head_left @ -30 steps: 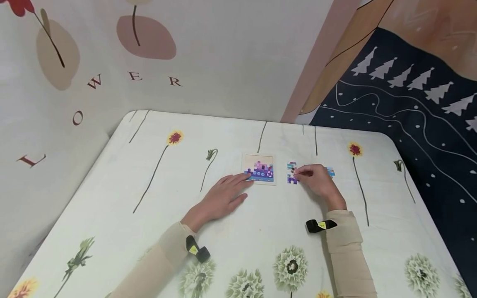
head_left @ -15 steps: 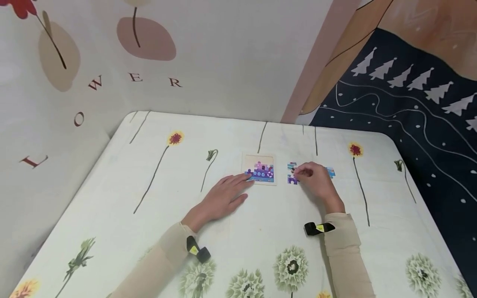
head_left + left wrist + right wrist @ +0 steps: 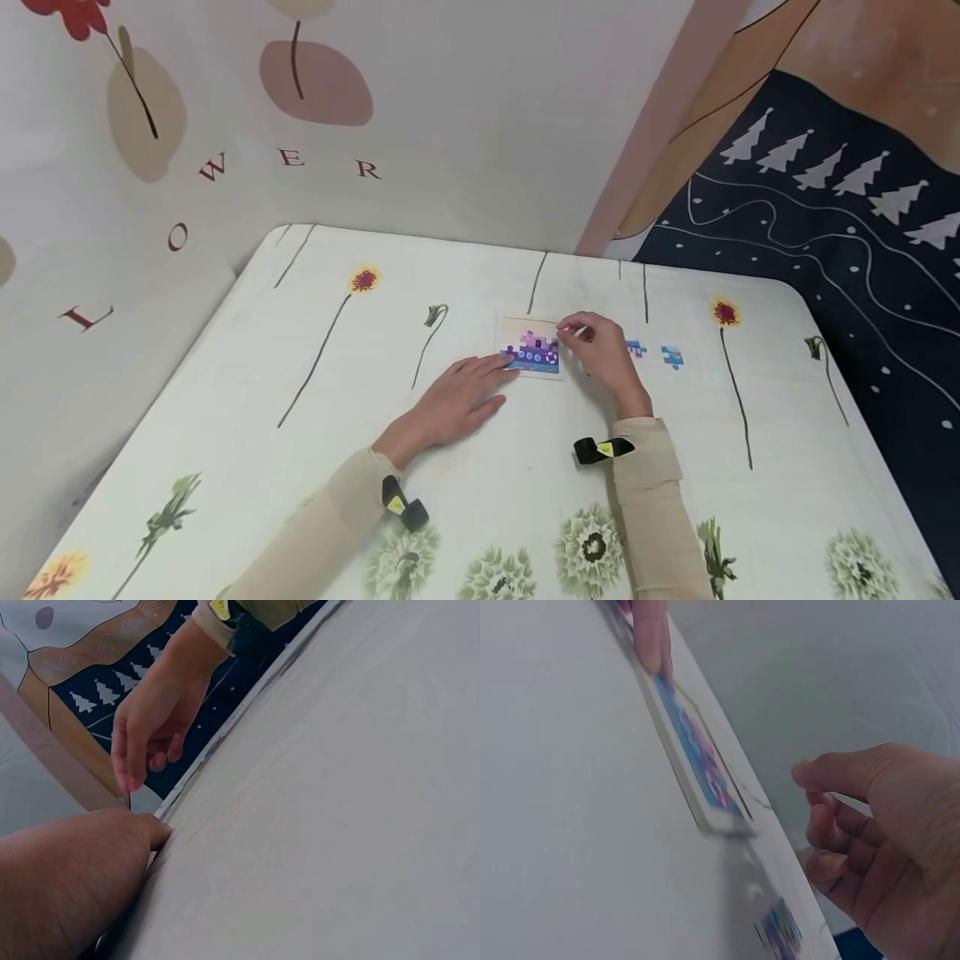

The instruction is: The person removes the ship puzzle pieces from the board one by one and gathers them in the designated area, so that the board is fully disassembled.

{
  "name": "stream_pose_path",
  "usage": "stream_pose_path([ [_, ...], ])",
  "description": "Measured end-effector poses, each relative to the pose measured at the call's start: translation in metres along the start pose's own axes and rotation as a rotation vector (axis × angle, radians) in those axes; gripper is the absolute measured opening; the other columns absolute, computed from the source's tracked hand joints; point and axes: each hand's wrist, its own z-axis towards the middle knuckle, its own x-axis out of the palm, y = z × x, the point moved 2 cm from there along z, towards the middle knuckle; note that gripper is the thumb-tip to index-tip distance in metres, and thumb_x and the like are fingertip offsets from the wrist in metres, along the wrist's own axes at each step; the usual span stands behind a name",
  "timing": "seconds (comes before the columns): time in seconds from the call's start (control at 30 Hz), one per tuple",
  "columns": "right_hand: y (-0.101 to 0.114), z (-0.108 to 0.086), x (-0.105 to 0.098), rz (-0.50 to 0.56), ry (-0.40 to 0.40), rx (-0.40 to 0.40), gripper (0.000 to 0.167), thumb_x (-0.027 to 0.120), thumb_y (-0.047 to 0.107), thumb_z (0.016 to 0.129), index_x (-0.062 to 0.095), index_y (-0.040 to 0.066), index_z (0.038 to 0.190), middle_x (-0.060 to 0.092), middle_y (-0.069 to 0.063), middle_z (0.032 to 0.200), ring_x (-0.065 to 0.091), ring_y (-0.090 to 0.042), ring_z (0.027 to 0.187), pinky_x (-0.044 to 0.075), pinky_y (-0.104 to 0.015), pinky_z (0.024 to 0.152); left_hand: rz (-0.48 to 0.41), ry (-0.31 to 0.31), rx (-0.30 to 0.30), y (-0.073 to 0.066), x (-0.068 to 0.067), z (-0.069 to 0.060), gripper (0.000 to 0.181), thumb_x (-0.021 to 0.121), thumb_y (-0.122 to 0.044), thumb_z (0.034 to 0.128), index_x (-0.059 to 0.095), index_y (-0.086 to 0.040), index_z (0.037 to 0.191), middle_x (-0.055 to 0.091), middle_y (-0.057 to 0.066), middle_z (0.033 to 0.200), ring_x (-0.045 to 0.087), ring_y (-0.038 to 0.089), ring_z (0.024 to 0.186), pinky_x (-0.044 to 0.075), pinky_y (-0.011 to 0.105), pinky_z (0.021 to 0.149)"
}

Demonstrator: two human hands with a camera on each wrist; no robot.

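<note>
A small jigsaw puzzle tray [image 3: 517, 323] lies on the table, its lower part filled with purple, pink and blue pieces that form a ship [image 3: 531, 357]. My left hand [image 3: 453, 402] lies flat, its fingertips resting on the tray's lower left; in the right wrist view those fingers [image 3: 652, 641] press the near end. Over the tray's right edge is my right hand [image 3: 603, 354], thumb and forefinger pinched together on a puzzle piece that the fingers almost wholly hide. In the right wrist view, that hand [image 3: 885, 832] is raised above the table beside the tray.
Loose blue and purple puzzle pieces [image 3: 636, 348] lie right of the tray, partly behind the right hand. Another loose bluish cluster [image 3: 672, 357] sits farther right. A flower-printed cloth [image 3: 420, 275] covers the table, and a patterned wall [image 3: 465, 167] stands behind its far edge.
My right hand has moved left from the loose pieces to the tray's right edge, uncovering pieces behind it. The left hand stays on the tray. The head view has shifted slightly.
</note>
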Motion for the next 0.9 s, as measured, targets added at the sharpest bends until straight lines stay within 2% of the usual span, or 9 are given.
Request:
stream_pose_path([
  [0.17, 0.007, 0.006, 0.019, 0.032, 0.062, 0.010, 0.018, 0.064, 0.014, 0.103, 0.074, 0.002, 0.112, 0.068, -0.012, 0.097, 0.061, -0.022, 0.083, 0.050, -0.031, 0.072, 0.001, 0.005, 0.012, -0.001, 0.004, 0.000, 0.051, 0.043, -0.035, 0.1114, 0.043, -0.017, 0.159, 0.033, 0.004, 0.168, 0.026, 0.022, 0.156, 0.021, 0.047, 0.125],
  [0.23, 0.008, 0.007, 0.026, 0.057, 0.067, 0.029, 0.019, 0.063, 0.014, 0.103, 0.074, 0.002, 0.113, 0.068, -0.012, 0.094, 0.062, -0.021, 0.077, 0.051, -0.031, 0.069, 0.005, 0.008, 0.014, -0.002, 0.005, 0.001, 0.051, 0.042, -0.035, 0.1115, 0.042, -0.018, 0.160, 0.033, 0.004, 0.168, 0.026, 0.022, 0.156, 0.021, 0.046, 0.125],
  [0.37, 0.009, 0.008, 0.035, 0.100, 0.076, 0.072, 0.022, 0.059, 0.013, 0.105, 0.072, 0.001, 0.119, 0.065, -0.012, 0.085, 0.057, -0.017, 0.057, 0.049, -0.029, 0.053, 0.000, 0.012, 0.017, -0.003, 0.006, 0.000, 0.051, 0.042, -0.034, 0.1115, 0.043, -0.017, 0.159, 0.034, 0.004, 0.167, 0.026, 0.021, 0.156, 0.022, 0.045, 0.125],
  [0.47, 0.008, 0.008, 0.038, 0.093, 0.090, 0.093, 0.025, 0.056, 0.012, 0.107, 0.070, 0.001, 0.123, 0.062, -0.011, 0.079, 0.054, -0.015, 0.051, 0.048, -0.029, 0.049, 0.000, 0.020, 0.011, -0.003, 0.007, 0.000, 0.050, 0.042, -0.034, 0.1117, 0.043, -0.018, 0.159, 0.034, 0.003, 0.167, 0.026, 0.021, 0.156, 0.021, 0.045, 0.125],
  [0.6, 0.008, 0.009, 0.040, 0.051, 0.099, 0.111, 0.027, 0.054, 0.013, 0.107, 0.071, 0.002, 0.126, 0.065, -0.011, 0.082, 0.056, -0.014, 0.056, 0.050, -0.029, 0.058, 0.011, 0.021, 0.005, -0.003, 0.006, 0.000, 0.051, 0.042, -0.035, 0.1117, 0.043, -0.018, 0.160, 0.034, 0.003, 0.167, 0.026, 0.020, 0.156, 0.021, 0.045, 0.125],
  [0.73, 0.009, 0.011, 0.039, 0.010, 0.119, 0.128, 0.029, 0.055, 0.015, 0.107, 0.072, 0.002, 0.128, 0.070, -0.014, 0.099, 0.060, -0.018, 0.064, 0.053, -0.034, 0.069, 0.020, 0.011, 0.006, -0.002, 0.003, 0.000, 0.050, 0.042, -0.034, 0.1117, 0.043, -0.018, 0.159, 0.033, 0.003, 0.168, 0.026, 0.021, 0.156, 0.021, 0.045, 0.125],
  [0.9, 0.012, 0.014, 0.038, -0.038, 0.142, 0.119, 0.028, 0.059, 0.015, 0.105, 0.074, 0.002, 0.126, 0.070, -0.016, 0.118, 0.064, -0.026, 0.093, 0.053, -0.044, 0.091, 0.022, 0.001, 0.008, -0.001, -0.001, 0.001, 0.050, 0.042, -0.034, 0.1116, 0.043, -0.017, 0.159, 0.033, 0.004, 0.168, 0.026, 0.021, 0.155, 0.020, 0.046, 0.125],
])
